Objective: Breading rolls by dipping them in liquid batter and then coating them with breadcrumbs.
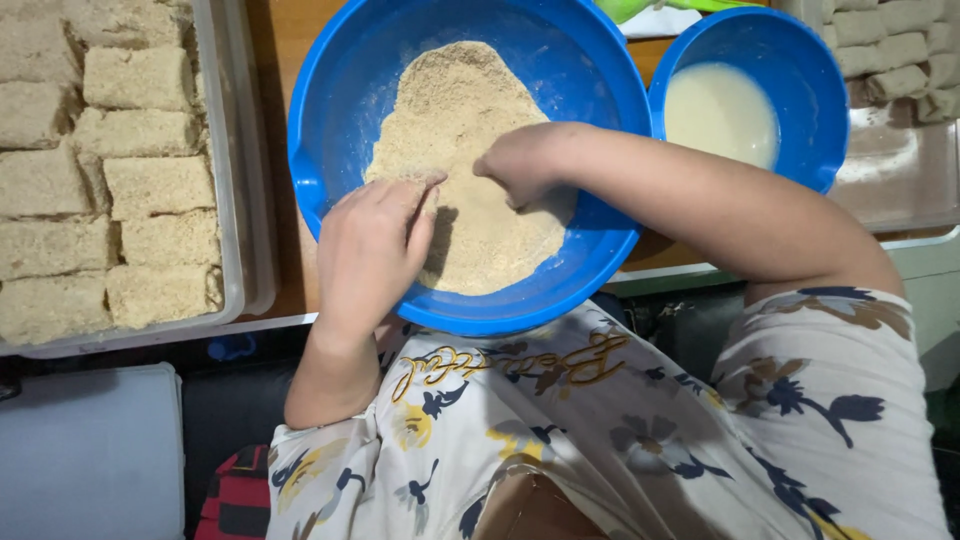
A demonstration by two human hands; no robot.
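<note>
Both hands work in the large round blue plastic bowl (pixel 330 150) of tan breadcrumbs (pixel 450 120). The left hand (pixel 372 245) lies flat and open on the crumbs; the right hand (pixel 525 162) is curled closed, pressing down. Judged: a piece is being coated. Whatever lies beneath the grips is buried, unseen.

open crumbs (pixel 450 110) behind hands, blue bowl wall (pixel 330 90) around, tray (pixel 235 200) left

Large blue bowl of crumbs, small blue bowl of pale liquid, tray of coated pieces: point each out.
Large blue bowl (pixel 330 110), head view, bare inner wall at left.
Small blue bowl (pixel 800 70), head view, bare inner wall at right.
Tray of coated pieces (pixel 232 180), head view, clear right rim.
</note>
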